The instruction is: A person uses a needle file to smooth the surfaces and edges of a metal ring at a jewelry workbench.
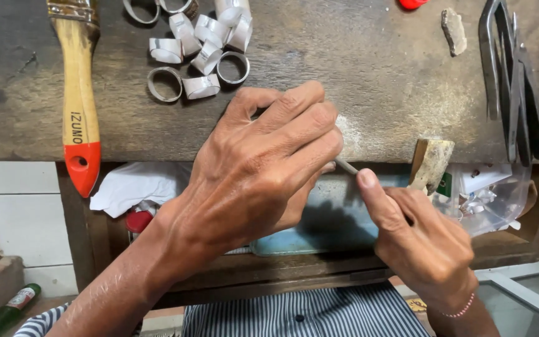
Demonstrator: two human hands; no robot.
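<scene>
I'd keep my left hand (263, 168) curled tight over the hidden piece at the bench (375, 81) edge — right hand (422, 240) pinching the thin file (347, 166), stroking it level.

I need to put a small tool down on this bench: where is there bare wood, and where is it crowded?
Bare wood lies between the paintbrush and the metal rings, and from the rings right to the stone chip. Crowded: the ring pile, the tongs at right, and the front edge under both hands.
</scene>
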